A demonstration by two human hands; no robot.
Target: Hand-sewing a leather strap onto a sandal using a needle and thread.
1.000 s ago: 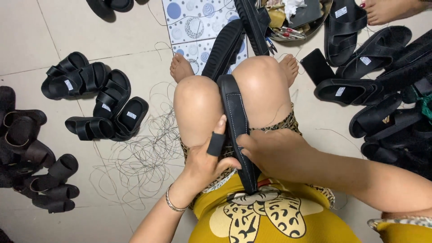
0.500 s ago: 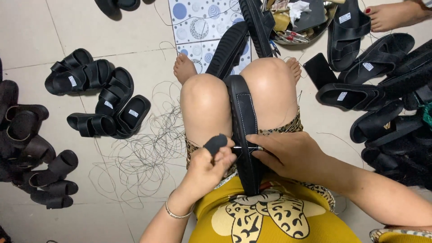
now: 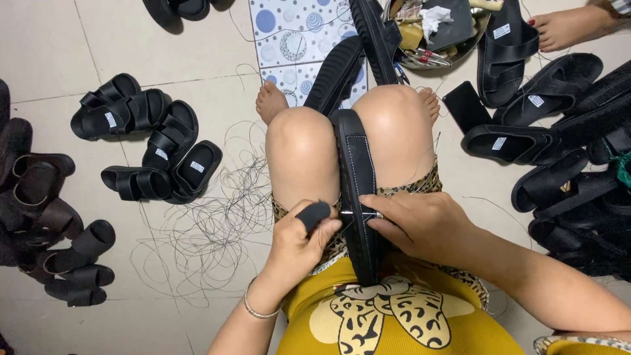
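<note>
A black sandal sole (image 3: 358,184) stands on edge, clamped between my knees, with white stitching along its rim. My left hand (image 3: 303,246) wears a black thumb guard and pinches a thin metal needle (image 3: 355,213) that passes across the sole's edge. My right hand (image 3: 420,223) lies on the right side of the sole and grips it near the needle. Another black sole (image 3: 338,72) lies on the floor by my feet.
Finished black sandals (image 3: 158,148) lie in pairs at left, with dark brown ones at the far left. More black sandals (image 3: 545,131) pile up at right. Loose black thread (image 3: 210,230) tangles on the tiled floor. A tray of tools (image 3: 437,33) and another person's foot (image 3: 568,26) are at top right.
My left hand slid from the sole's side down to the needle and now pinches it at the edge. My right hand moved right along the sole. The view shifted slightly.
</note>
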